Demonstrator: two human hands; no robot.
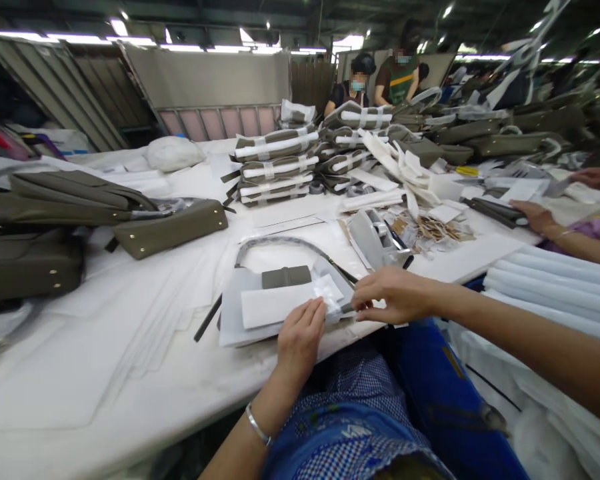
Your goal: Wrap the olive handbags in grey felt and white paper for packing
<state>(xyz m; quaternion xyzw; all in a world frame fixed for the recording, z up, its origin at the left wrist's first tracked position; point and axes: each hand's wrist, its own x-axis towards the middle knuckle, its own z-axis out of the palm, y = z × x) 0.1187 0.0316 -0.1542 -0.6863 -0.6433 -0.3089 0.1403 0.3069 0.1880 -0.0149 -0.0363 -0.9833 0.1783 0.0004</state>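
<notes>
While your left hand (301,337) lies flat, fingers together and gripping nothing, its tips rest on the strip of white paper (273,307) beside a shiny clear plastic packet (329,292). Your right hand (383,293) has its thumb and fingers drawn narrow at the right side of the olive-green handbag (286,277); you cannot tell whether they pinch anything.

That handbag lies along the near edge of the white-topped table (145,393), largely covered by a translucent white sheet (231,313), with the paper and packet on top. Its plastic-wrapped looped handle (273,241) arches toward the table's far edge, and a thin dark strap (207,320) pokes out leftward.

Just beyond your right hand stands a grey-white tape dispenser (373,237). Toward the far edge you have stacked olive bags wrapped in white padding (277,167); toward the left end, more olive bags with gold-coloured studs (173,227). Past the dispenser, near the right end, a co-worker's hand (535,217) touches a dark folded piece (495,210). On your blue apron (330,440), the white marking (359,430) is too blurred to read.
</notes>
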